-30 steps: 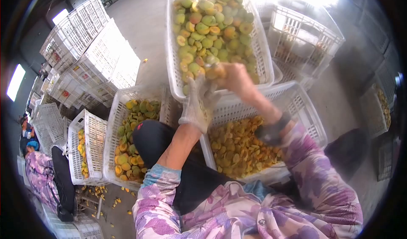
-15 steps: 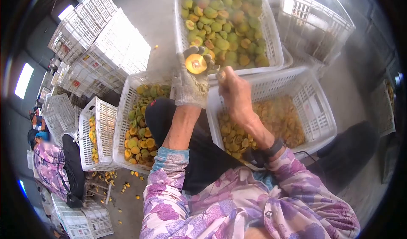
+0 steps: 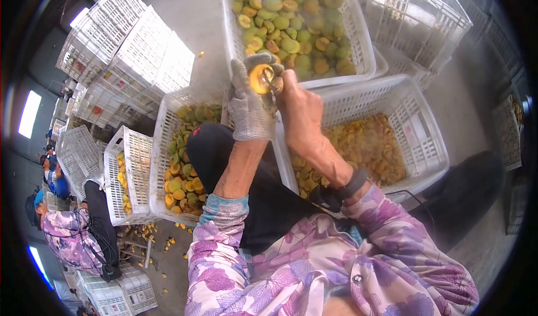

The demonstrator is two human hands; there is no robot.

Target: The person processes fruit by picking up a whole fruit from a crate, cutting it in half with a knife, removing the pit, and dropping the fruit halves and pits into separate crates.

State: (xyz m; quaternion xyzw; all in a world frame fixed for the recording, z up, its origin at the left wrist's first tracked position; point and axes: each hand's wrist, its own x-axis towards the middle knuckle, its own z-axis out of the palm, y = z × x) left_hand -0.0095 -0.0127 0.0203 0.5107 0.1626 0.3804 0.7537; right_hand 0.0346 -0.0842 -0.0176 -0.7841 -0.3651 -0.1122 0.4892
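Note:
My left hand [image 3: 250, 105], in a grey knit glove, holds a halved yellow-orange fruit [image 3: 259, 80] with its cut face up. Bare and closed, my right hand [image 3: 300, 105] grips a small tool [image 3: 277, 84] whose metal end meets the cut face. Just beyond my hands stands a white crate [image 3: 367, 63] of green and orange fruit halves. Below my right hand, another white crate [image 3: 431, 139] holds yellow-orange pieces. A third crate [image 3: 159, 142] with fruit halves is left of my left forearm.
Stacked white crates [image 3: 137, 47] rise at the upper left, more crates [image 3: 417, 21] at the upper right. A narrow crate [image 3: 131, 162] stands at the left. A co-worker [image 3: 73, 234] in a floral top sits at the far left. Fruit scraps lie on the floor [image 3: 174, 260].
My right hand has moved left to the fruit, and the tool's end now meets its cut face. The fruit has tilted. The co-worker appears slightly lower in view.

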